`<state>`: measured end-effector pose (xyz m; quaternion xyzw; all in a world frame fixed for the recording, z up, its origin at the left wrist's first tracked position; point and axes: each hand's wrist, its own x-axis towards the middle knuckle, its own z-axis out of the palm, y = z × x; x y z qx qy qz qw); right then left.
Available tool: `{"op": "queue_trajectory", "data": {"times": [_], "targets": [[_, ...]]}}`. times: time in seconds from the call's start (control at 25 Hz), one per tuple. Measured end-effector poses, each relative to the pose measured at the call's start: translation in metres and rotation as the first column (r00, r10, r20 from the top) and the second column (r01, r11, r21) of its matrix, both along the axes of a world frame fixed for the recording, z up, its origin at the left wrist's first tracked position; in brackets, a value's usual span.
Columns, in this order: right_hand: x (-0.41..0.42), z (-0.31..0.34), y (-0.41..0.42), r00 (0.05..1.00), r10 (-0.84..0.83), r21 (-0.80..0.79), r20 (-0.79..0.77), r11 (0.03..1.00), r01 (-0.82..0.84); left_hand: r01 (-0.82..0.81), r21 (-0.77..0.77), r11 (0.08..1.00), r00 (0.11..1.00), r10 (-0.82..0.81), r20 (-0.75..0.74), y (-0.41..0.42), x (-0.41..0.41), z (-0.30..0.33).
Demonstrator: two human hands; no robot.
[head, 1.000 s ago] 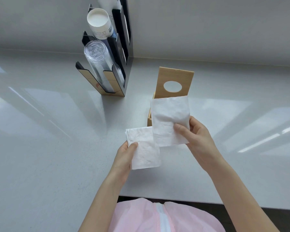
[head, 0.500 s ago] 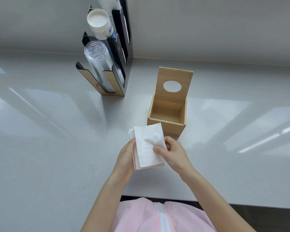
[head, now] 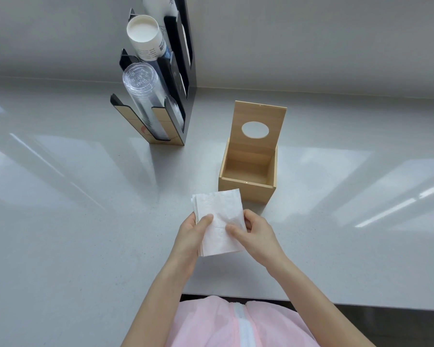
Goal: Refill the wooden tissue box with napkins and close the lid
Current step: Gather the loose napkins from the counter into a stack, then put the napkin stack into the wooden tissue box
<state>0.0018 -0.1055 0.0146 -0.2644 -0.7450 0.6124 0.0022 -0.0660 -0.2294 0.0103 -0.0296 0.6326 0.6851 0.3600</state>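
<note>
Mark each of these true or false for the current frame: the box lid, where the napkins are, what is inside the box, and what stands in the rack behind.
1. The wooden tissue box has its lid standing open. True.
2. The napkins already lie inside the box. False: the stack is held over the counter, in front of the box.
3. Both the left hand and the right hand grip the napkins. True.
4. The box interior looks empty. True.
5. The lid has a square opening. False: the hole is oval.
6. The cup rack lies flat on the counter. False: it stands upright, with cups stacked in it.
</note>
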Motion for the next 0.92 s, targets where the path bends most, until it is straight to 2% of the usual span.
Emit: {"op": "queue_trajectory", "data": {"times": [0.16, 0.28, 0.36, 0.44, 0.52, 0.76, 0.92], "targets": [[0.001, -0.001, 0.004, 1.0, 0.019, 0.003, -0.004, 1.0, -0.019, -0.038, -0.009, 0.999, 0.999, 0.037, -0.028, 0.003, -0.002, 0.002], [0.002, -0.003, 0.008, 0.998, -0.064, 0.049, 0.004, 0.997, 0.064, -0.065, 0.026, 0.998, 0.997, 0.066, -0.03, 0.006, -0.006, 0.003], [0.003, -0.004, 0.013, 0.997, -0.065, -0.026, 0.052, 0.997, 0.067, -0.06, 0.094, 0.994, 0.997, 0.063, -0.032, 0.008, -0.009, 0.003], [0.004, -0.005, 0.017, 0.995, 0.02, -0.152, 0.094, 0.988, -0.005, -0.034, 0.144, 0.989, 0.998, 0.041, -0.047, 0.012, -0.012, 0.005], [0.003, -0.003, 0.022, 0.995, 0.072, -0.195, 0.074, 0.979, -0.057, -0.02, 0.16, 0.987, 0.996, 0.034, -0.088, 0.016, -0.015, 0.007], [-0.006, 0.009, 0.059, 0.999, 0.032, -0.079, 0.038, 0.996, -0.029, -0.008, 0.161, 0.987, 0.976, 0.043, -0.213, 0.023, -0.042, 0.016], [-0.02, 0.024, 0.086, 1.0, 0.0, -0.009, -0.013, 1.0, 0.0, 0.015, 0.052, 0.999, 0.961, 0.0, -0.277, 0.037, -0.062, 0.021]]}}
